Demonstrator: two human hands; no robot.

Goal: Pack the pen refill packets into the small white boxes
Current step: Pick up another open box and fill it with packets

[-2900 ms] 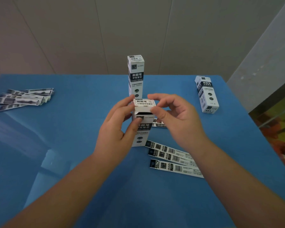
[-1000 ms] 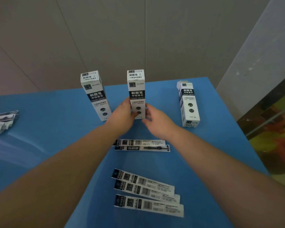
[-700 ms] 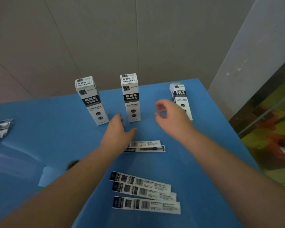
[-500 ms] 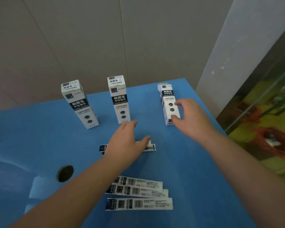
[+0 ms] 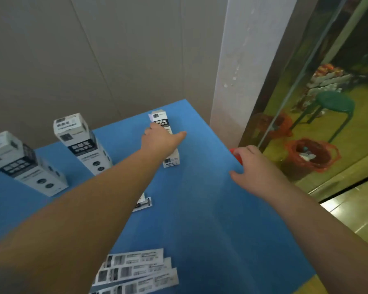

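On the blue table (image 5: 200, 209), two white refill boxes stand upright at the left, one (image 5: 23, 164) nearer and one (image 5: 83, 143) further back. A third white box (image 5: 172, 159) lies flat near the far right corner. My left hand (image 5: 160, 139) reaches across and lies on top of this box, thumb stretched out to the right. My right hand (image 5: 253, 164) rests with spread fingers at the table's right edge and holds nothing. Three refill packets (image 5: 136, 270) lie at the near edge. Another packet (image 5: 144, 204) shows from under my left forearm.
A small red thing (image 5: 234, 153) sits just past the table edge by my right hand. A white pillar (image 5: 242, 71) and a glass wall stand to the right. Behind the glass are a green stool (image 5: 334, 102) and a red-bagged bin (image 5: 312, 154). A grey wall lies beyond the table.
My left hand has left the packets and reached over to the lying box. My right hand has drawn back from that box to the table's right edge. The view has swung right.
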